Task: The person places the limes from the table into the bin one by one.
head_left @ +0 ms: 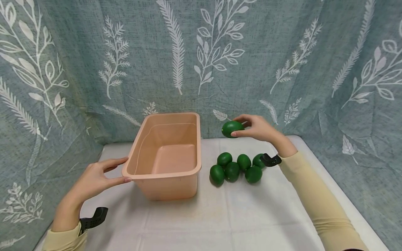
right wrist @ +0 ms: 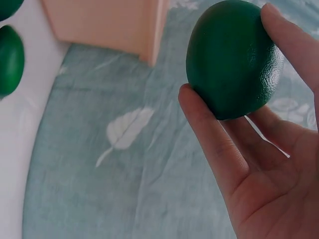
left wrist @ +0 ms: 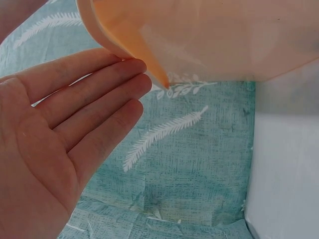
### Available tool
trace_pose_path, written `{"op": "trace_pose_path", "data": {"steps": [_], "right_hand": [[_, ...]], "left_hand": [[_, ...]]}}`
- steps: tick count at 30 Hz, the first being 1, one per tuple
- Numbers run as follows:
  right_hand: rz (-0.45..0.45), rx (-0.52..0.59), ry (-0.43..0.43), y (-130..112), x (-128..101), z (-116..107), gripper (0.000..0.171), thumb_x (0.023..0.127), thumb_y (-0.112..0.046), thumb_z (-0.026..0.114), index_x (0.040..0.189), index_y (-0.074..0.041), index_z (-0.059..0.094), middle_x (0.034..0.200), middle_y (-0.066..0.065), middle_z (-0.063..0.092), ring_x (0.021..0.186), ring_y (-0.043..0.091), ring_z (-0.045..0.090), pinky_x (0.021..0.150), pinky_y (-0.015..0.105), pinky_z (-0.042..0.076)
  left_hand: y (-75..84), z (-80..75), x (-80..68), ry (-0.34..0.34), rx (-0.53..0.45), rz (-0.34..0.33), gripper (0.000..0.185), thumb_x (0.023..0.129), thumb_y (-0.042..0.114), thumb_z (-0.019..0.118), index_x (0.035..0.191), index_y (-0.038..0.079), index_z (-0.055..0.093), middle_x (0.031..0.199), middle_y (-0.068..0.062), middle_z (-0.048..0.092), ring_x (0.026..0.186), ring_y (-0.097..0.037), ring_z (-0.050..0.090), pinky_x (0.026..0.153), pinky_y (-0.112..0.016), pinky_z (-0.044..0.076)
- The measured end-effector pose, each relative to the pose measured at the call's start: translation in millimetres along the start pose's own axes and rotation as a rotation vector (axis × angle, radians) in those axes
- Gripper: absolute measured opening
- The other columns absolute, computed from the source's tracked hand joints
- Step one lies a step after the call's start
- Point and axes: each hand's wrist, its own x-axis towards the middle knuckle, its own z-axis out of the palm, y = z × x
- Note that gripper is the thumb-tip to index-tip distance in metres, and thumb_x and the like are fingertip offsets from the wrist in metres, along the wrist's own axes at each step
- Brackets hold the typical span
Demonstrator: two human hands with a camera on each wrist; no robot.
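Observation:
In the head view, my right hand (head_left: 258, 129) pinches a dark green lime (head_left: 231, 129) between thumb and fingertips, raised above the far edge of the table. The same lime (right wrist: 232, 59) shows large in the right wrist view, its skin glossy. Below it, several more limes (head_left: 232, 171) lie grouped on the white cloth. To their left stands a peach plastic bin (head_left: 161, 176), with nothing visible inside. My left hand (head_left: 94, 179) touches the bin's near left corner, thumb at the front rim. Its fingers (left wrist: 107, 99) are straight in the left wrist view.
White cloth (head_left: 201, 226) covers the table. A blue-green curtain (head_left: 141, 45) with white leaf prints hangs behind and along both sides, close to the bin's far end. Black straps (head_left: 270, 160) sit on both wrists.

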Motion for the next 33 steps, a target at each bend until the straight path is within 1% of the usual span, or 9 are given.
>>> {"op": "trace_pose_path", "data": {"steps": [5,8,13,18,23,28,33], "right_hand": [[-0.047,-0.002,-0.010,-21.4,15.5,7.1,0.061,0.077,-0.052,0.073,0.128,-0.022,0.057,0.126,0.001,0.058,0.113,0.023,0.059,0.090,0.042,0.053],[-0.067,0.003,-0.027,-34.0,23.8,12.8,0.062,0.078,-0.051,0.073,0.129,-0.020,0.057,0.126,0.002,0.058,0.112,0.022,0.059,0.090,0.040,0.053],[-0.096,0.020,-0.071,-53.2,37.5,26.9,0.057,0.080,-0.045,0.074,0.128,-0.019,0.058,0.121,0.002,0.060,0.106,0.019,0.062,0.085,0.035,0.055],[-0.122,0.031,-0.124,-70.2,48.7,40.8,0.053,0.081,-0.044,0.073,0.125,-0.019,0.059,0.117,0.000,0.062,0.101,0.015,0.064,0.082,0.031,0.055],[-0.151,0.010,-0.168,-87.1,59.3,52.7,0.053,0.081,-0.045,0.073,0.126,-0.019,0.059,0.117,-0.002,0.062,0.101,0.015,0.064,0.080,0.029,0.055],[-0.182,-0.024,-0.224,-104.4,70.4,64.6,0.056,0.081,-0.046,0.072,0.127,-0.018,0.059,0.119,-0.003,0.061,0.105,0.016,0.062,0.081,0.027,0.054],[-0.235,-0.031,-0.265,-118.1,79.5,79.3,0.051,0.082,-0.043,0.073,0.124,-0.018,0.061,0.115,-0.004,0.063,0.105,0.014,0.062,0.084,0.022,0.052]], "left_hand": [[-1.4,-0.3,0.9,-0.006,-0.006,-0.002,0.068,0.078,0.045,0.076,0.134,0.012,0.056,0.133,-0.012,0.057,0.120,-0.043,0.053,0.092,-0.058,0.048],[-0.9,0.0,2.0,-0.002,-0.003,0.003,0.068,0.078,0.045,0.076,0.134,0.011,0.056,0.132,-0.012,0.057,0.119,-0.043,0.054,0.091,-0.058,0.048],[0.2,-0.3,2.2,-0.006,-0.009,0.001,0.068,0.078,0.045,0.076,0.134,0.011,0.056,0.133,-0.012,0.057,0.119,-0.043,0.053,0.092,-0.058,0.047],[-0.1,-0.1,-0.3,-0.012,-0.012,-0.012,0.069,0.078,0.046,0.076,0.135,0.012,0.055,0.134,-0.012,0.056,0.120,-0.043,0.053,0.092,-0.057,0.048],[-2.0,1.0,-2.1,-0.011,-0.013,-0.017,0.069,0.078,0.046,0.076,0.135,0.013,0.055,0.134,-0.012,0.056,0.120,-0.043,0.053,0.092,-0.058,0.047],[-2.5,1.9,-2.3,-0.003,-0.005,-0.009,0.069,0.078,0.045,0.076,0.134,0.012,0.056,0.133,-0.012,0.057,0.119,-0.042,0.054,0.092,-0.056,0.048],[-1.9,2.5,-2.0,0.002,0.001,-0.002,0.068,0.078,0.045,0.076,0.134,0.012,0.056,0.132,-0.012,0.057,0.119,-0.042,0.054,0.092,-0.056,0.048]]}}
